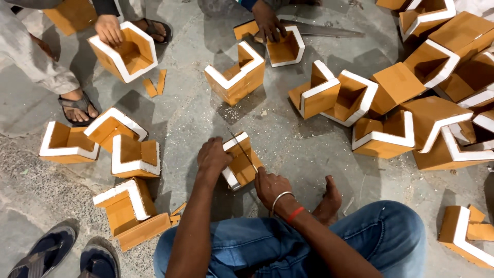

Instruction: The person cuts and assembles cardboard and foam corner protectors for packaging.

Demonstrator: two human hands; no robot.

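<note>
Both hands [213, 154] grip a white-edged orange block [241, 162], floor [195, 116] open ahead.

The wooden corner piece [241, 163] under the left hand [213, 156] has matt orange faces and chalky white cut edges. The thin blade [242, 149] in the right hand [271, 186] looks like dull metal. A polished metal bangle [280, 197] circles that wrist. The concrete floor [190, 110] is rough, grey and dusted with shavings. The jeans [381, 231] are blue denim cloth.
</note>
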